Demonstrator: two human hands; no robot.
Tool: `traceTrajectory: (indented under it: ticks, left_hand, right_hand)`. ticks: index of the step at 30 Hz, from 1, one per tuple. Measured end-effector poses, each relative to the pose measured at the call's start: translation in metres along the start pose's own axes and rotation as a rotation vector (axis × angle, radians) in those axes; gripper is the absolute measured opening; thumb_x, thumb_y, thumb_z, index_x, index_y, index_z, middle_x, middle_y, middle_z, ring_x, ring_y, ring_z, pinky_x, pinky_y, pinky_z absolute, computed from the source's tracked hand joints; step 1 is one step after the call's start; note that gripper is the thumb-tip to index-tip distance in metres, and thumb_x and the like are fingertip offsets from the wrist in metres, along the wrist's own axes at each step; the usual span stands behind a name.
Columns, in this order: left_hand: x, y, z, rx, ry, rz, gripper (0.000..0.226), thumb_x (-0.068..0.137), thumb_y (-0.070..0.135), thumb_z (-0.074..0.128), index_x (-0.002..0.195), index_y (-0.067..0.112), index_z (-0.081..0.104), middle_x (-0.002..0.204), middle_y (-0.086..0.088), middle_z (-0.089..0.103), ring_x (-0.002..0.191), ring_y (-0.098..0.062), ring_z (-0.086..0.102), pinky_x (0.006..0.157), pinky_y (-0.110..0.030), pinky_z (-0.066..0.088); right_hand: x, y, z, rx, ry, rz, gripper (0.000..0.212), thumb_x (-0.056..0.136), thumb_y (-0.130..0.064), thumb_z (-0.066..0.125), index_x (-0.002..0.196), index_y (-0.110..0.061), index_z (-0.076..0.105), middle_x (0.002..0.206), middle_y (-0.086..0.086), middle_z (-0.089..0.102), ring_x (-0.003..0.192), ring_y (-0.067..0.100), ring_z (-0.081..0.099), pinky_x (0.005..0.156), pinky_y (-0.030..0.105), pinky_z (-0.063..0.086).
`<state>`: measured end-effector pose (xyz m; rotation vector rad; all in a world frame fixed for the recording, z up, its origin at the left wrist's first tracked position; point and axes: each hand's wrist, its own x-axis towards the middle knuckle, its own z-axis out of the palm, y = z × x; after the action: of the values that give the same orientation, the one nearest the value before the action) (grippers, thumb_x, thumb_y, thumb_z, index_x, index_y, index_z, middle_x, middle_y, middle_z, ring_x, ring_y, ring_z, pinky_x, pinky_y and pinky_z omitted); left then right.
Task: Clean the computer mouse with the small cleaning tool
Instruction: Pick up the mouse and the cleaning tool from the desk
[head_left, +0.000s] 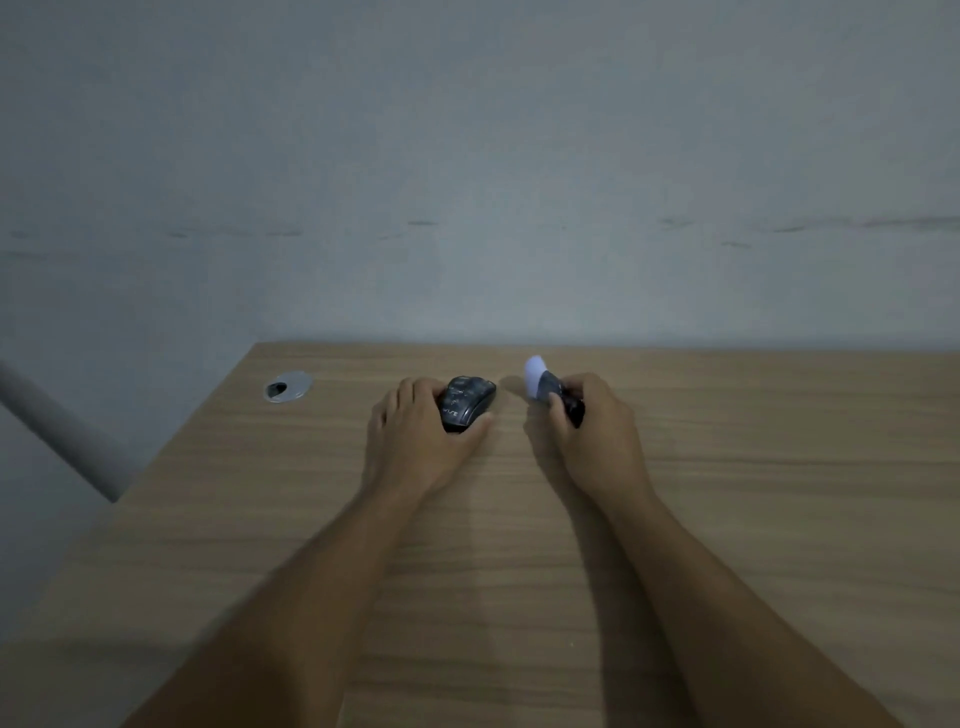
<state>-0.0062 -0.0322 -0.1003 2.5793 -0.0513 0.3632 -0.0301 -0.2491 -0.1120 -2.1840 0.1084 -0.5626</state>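
Cleaning isn't looking started. Left hand (415, 431) is cupping the mouse (466, 404) on the desk (727, 519), thumb and fingers wrapping its sides. Right hand (592, 431) is pinching the cleaning tool (550, 391), its pale tip near the mouse, apart. All wiping is remaining.

Your arms are bare from hand to frame edge: no sleeves, cuffs or gloves in view. Left hand (415, 441) and right hand (597, 431) show no rings, watch, bands or markings. Fingers slim, nails short where visible. Image soft, finer detail unreadable.
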Motion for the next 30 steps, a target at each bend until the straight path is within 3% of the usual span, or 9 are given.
traceTrajectory:
  ticks: [5,9,13,18,21,24,28,30]
  left_hand:
    - [0.001,0.001,-0.004,0.017,-0.035,-0.003,0.074,0.075,0.075,0.047,0.131,0.027,0.059,0.128,0.004,0.063,0.128,-0.025,0.057,0.113,-0.043,0.043]
    - [0.001,0.0,-0.006,-0.017,-0.065,0.008,0.064,0.081,0.066,0.06,0.133,0.029,0.058,0.131,0.007,0.062,0.13,-0.023,0.055,0.117,-0.043,0.041]
    - [0.002,-0.005,-0.006,-0.094,-0.015,0.01,0.066,0.081,0.071,0.07,0.131,0.029,0.062,0.13,0.007,0.064,0.128,-0.023,0.058,0.117,-0.043,0.041]
    - [0.005,-0.009,-0.004,-0.098,0.0,0.046,0.063,0.085,0.072,0.073,0.131,0.029,0.067,0.13,0.005,0.067,0.127,-0.025,0.059,0.114,-0.041,0.04]
    - [0.006,-0.01,-0.005,-0.133,-0.004,0.058,0.059,0.086,0.07,0.074,0.13,0.032,0.069,0.128,0.007,0.068,0.124,-0.023,0.061,0.112,-0.042,0.043]
    - [0.006,-0.011,-0.005,-0.162,-0.018,0.064,0.057,0.086,0.07,0.074,0.131,0.034,0.069,0.129,0.01,0.068,0.124,-0.022,0.06,0.111,-0.043,0.045]
    - [0.01,-0.009,-0.006,-0.127,-0.032,0.072,0.059,0.086,0.075,0.07,0.134,0.041,0.067,0.134,0.017,0.066,0.131,-0.017,0.058,0.115,-0.046,0.041]
    - [0.015,-0.007,-0.007,-0.126,-0.044,0.08,0.059,0.086,0.074,0.071,0.134,0.04,0.068,0.134,0.018,0.066,0.132,-0.016,0.058,0.116,-0.046,0.041]
  right_hand:
    - [0.0,-0.006,-0.003,0.02,0.01,0.037,0.023,0.107,-0.028,0.071,0.121,-0.011,0.068,0.102,-0.004,0.071,0.093,0.019,0.064,0.072,0.023,0.035]
    - [-0.002,-0.01,-0.008,0.015,0.021,0.074,0.022,0.105,-0.035,0.072,0.114,-0.016,0.066,0.096,-0.006,0.071,0.085,0.016,0.064,0.068,0.027,0.04]
    - [-0.004,-0.012,-0.011,0.041,0.034,0.103,0.018,0.103,-0.036,0.072,0.103,-0.021,0.063,0.089,-0.014,0.068,0.082,-0.005,0.063,0.066,0.016,0.042]
    - [0.002,-0.012,-0.01,0.003,0.025,0.098,0.012,0.102,-0.033,0.071,0.104,-0.021,0.07,0.088,-0.014,0.07,0.082,-0.009,0.062,0.067,0.007,0.041]
    - [0.009,-0.016,-0.007,0.015,0.034,0.097,0.014,0.103,-0.032,0.069,0.106,-0.019,0.075,0.091,-0.011,0.073,0.08,0.0,0.064,0.07,0.016,0.043]
    - [0.02,-0.019,0.001,0.025,0.056,0.09,0.016,0.105,-0.033,0.068,0.106,-0.019,0.077,0.091,-0.01,0.073,0.075,0.004,0.061,0.067,0.015,0.041]
    - [0.025,-0.026,0.009,0.066,0.092,0.003,0.012,0.107,-0.028,0.068,0.104,-0.02,0.076,0.087,-0.012,0.072,0.076,-0.013,0.063,0.07,0.004,0.042]
    - [0.024,-0.028,0.013,0.085,0.114,-0.067,0.01,0.106,-0.026,0.069,0.105,-0.02,0.077,0.089,-0.011,0.074,0.077,-0.01,0.064,0.073,0.003,0.042]
